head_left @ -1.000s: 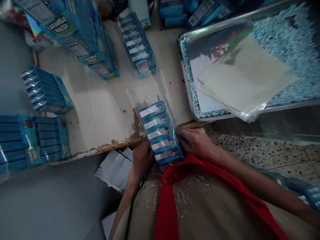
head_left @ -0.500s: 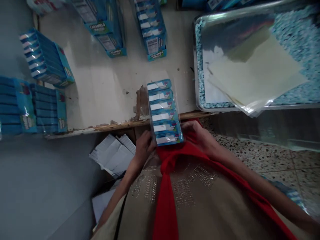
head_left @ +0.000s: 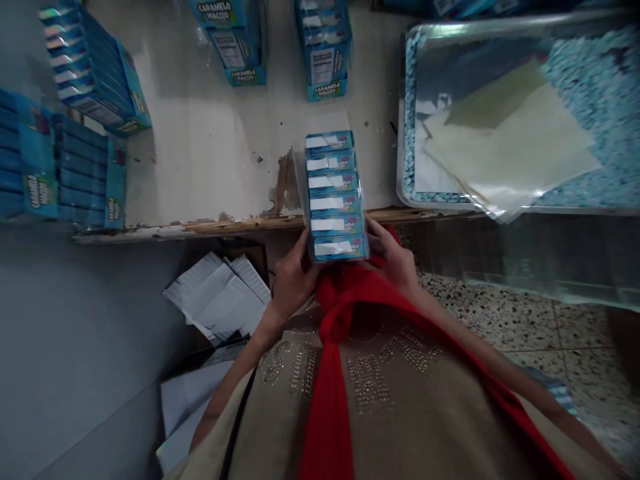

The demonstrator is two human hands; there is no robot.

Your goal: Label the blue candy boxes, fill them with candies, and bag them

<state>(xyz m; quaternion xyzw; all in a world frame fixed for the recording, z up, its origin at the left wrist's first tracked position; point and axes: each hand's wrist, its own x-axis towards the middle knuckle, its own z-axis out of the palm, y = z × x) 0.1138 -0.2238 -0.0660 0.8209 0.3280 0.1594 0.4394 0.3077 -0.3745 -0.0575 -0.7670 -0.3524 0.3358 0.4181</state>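
A clear-wrapped pack of blue candy boxes [head_left: 336, 203] stands at the table's front edge, its several small boxes stacked in a row with white strips facing up. My left hand [head_left: 295, 277] is closed against the pack's lower left side, thumb and fingers near the film. On the lower right side, my right hand [head_left: 399, 261] grips with bent fingers, some of them hidden behind the pack and a red cloth. The red apron tie [head_left: 336, 327] lies just below the pack, against my body.
Similar packs [head_left: 327, 60] stand at the back, with more packs [head_left: 90, 67] at the left. A metal tray [head_left: 401, 160] of light-blue pieces sits at right, with pale sheets [head_left: 515, 133] on top. Folded white cardboard [head_left: 220, 293] is below the chipped table edge [head_left: 215, 228].
Both hands have come up along the pack's sides and now show more plainly around its near end. The view has shifted, so the table things appear higher in the picture.
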